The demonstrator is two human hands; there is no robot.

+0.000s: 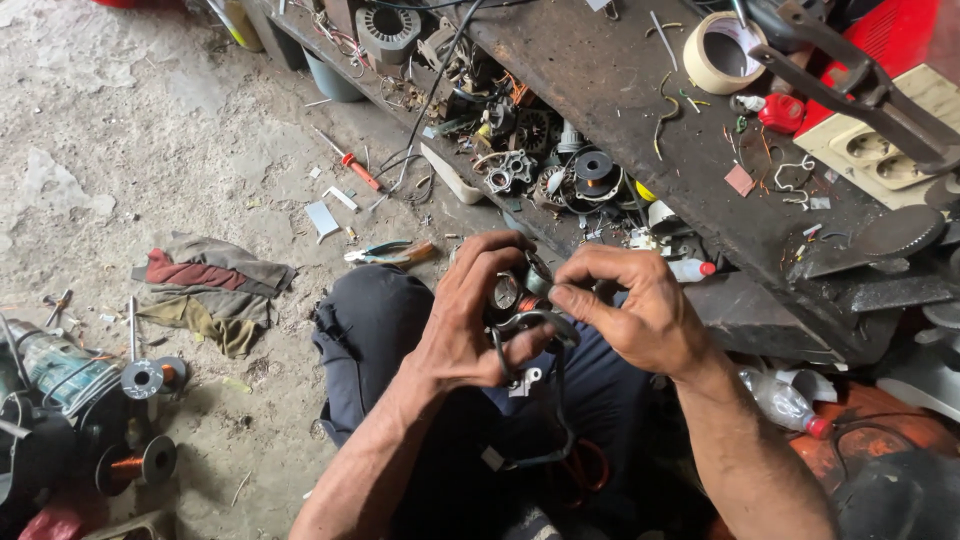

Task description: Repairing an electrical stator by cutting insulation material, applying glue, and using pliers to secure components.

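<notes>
Just in front of the dark workbench [620, 80], the left hand [465, 320] grips a small motor part [515, 292] while right hand [640, 310] fingers pinch its cable [530, 322]; the work looks midway, wiring loose.

Tape roll [722, 50], screwdriver [352, 164], rags [212, 285], wire spools [140, 462].

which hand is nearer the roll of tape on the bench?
Right. The right hand sits below and left of the tape roll; the left hand is farther left, across the small motor part.
</notes>
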